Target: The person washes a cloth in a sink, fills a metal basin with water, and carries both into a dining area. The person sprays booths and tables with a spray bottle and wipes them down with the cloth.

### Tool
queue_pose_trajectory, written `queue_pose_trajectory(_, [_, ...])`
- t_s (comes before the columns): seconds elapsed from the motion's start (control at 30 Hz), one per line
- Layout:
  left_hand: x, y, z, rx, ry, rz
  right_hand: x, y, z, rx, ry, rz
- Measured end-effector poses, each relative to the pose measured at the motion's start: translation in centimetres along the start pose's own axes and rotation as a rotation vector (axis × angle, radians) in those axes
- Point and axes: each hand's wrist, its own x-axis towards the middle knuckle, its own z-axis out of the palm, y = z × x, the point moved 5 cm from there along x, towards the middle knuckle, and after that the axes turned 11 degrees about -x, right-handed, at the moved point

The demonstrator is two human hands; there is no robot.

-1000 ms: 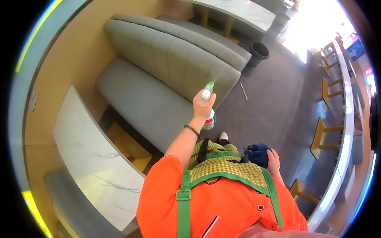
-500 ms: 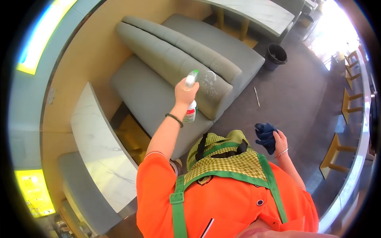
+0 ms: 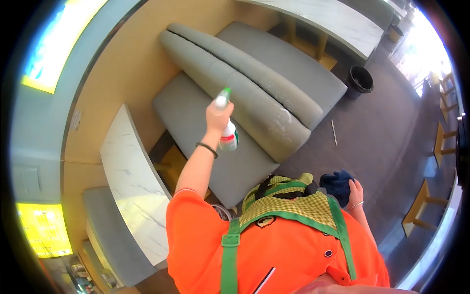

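My left hand (image 3: 219,116) is closed around the neck of a spray bottle (image 3: 228,137) with a green nozzle tip and a red and green label. It holds the bottle above the grey padded bench, its nozzle towards the seat back (image 3: 245,93). Whitish wet foam (image 3: 284,120) marks the near end of that seat back and its far cushion. Low on the right, my right hand (image 3: 356,193) grips a bunched dark blue cloth (image 3: 337,185) beside my checked apron (image 3: 281,202).
A marble-patterned table (image 3: 134,181) stands at the left, another table (image 3: 338,24) beyond the bench. On the dark floor are a black bin (image 3: 360,80) and a thin pale stick (image 3: 334,132). Wooden stools (image 3: 422,208) line the right side.
My view has shifted, so the bench and bin sit farther right. My left hand with the spray bottle has moved left along the seat back, away from the foam. The cloth is held lower.
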Motion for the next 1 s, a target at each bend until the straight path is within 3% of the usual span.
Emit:
queue_pose_trajectory(0.13, [-1.5, -1.9, -1.3, 0.119, -0.027, 0.052, -0.1, -0.2, 2.9, 0.019, 0.034, -0.012])
queue_pose_trajectory(0.2, [-1.2, -5.8, -2.5, -0.071, 0.066, -0.17, 0.0, -0.4, 4.6, 0.001, 0.062, -0.003])
queue_pose_trajectory(0.3, [-0.2, -6.1, -4.2, -0.361, 0.095, -0.213, -0.5, -0.2, 6.4, -0.074, 0.1, 0.008])
queue_pose_trajectory(0.47, [4.2, -8.5, -7.7, -0.163, 0.179, -0.109, -2.0, -2.2, 10.8, -0.19, 0.083, 0.002])
queue_pose_trajectory(0.6, [8.1, -10.5, -9.8, -0.245, 0.232, -0.174, -3.1, -2.7, 12.0, -0.26, 0.154, -0.028])
queue_pose_trajectory(0.77, [12.8, -10.8, -12.3, -0.339, 0.241, -0.07, -5.5, -3.3, 13.6, -0.335, 0.203, -0.021])
queue_pose_trajectory(0.87, [15.2, -11.7, -13.3, -0.218, 0.246, -0.131, -6.1, -3.6, 14.5, -0.346, 0.225, -0.015])
queue_pose_trajectory(0.93, [16.6, -12.7, -14.0, -0.243, 0.241, -0.312, -6.3, -3.7, 14.8, -0.355, 0.26, -0.036])
queue_pose_trajectory(1.0, [18.2, -13.2, -14.7, -0.324, 0.25, -0.26, -6.2, -3.4, 14.6, -0.358, 0.277, -0.044])
